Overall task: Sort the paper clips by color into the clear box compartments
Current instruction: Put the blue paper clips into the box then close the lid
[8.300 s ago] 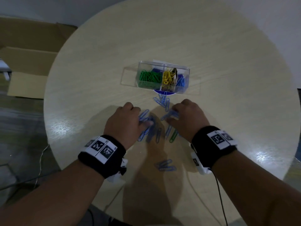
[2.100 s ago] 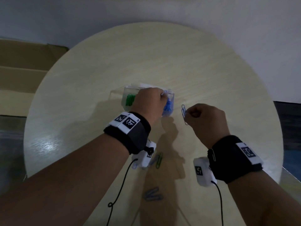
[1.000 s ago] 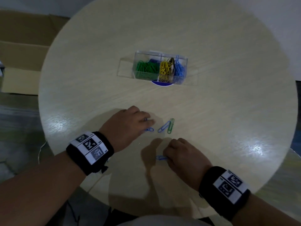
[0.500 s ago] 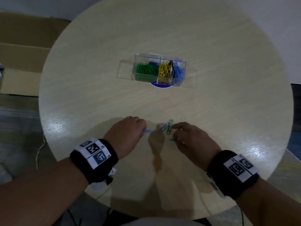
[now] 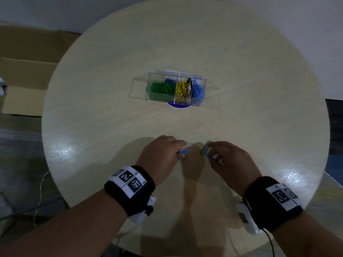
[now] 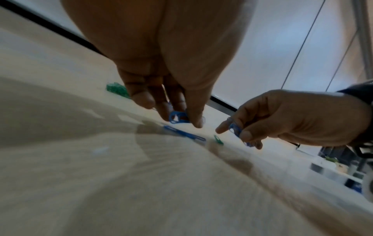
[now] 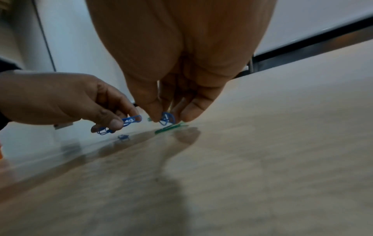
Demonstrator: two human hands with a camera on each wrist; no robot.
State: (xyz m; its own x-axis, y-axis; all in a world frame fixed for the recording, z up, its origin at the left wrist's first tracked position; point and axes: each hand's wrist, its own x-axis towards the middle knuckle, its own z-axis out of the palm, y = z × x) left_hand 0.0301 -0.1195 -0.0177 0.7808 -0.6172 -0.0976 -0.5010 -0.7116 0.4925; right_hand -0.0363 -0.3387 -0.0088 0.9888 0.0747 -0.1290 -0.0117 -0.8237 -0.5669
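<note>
The clear box (image 5: 177, 77) stands at the table's centre with green, yellow and blue paper clips in separate compartments. Near the front edge my left hand (image 5: 181, 153) pinches blue clips (image 6: 178, 117) just above the table. Beneath it one blue clip (image 6: 183, 135) lies flat on the table. My right hand (image 5: 208, 154) pinches a blue clip (image 7: 167, 119) between thumb and fingers. Its fingertips (image 7: 188, 114) are down at a green clip (image 7: 171, 127) lying on the table. The green clip (image 5: 205, 148) lies between my two hands.
The round pale wooden table (image 5: 259, 108) has bare surface all around the box. A blue disc (image 5: 179, 106) shows under the box's front. Flattened cardboard (image 5: 22, 71) lies on the floor to the left. Cables hang off the near table edge.
My right hand moved forward onto the green clip, still holding its blue clip. My left hand stayed close by with its blue clips, just above the loose blue clip.
</note>
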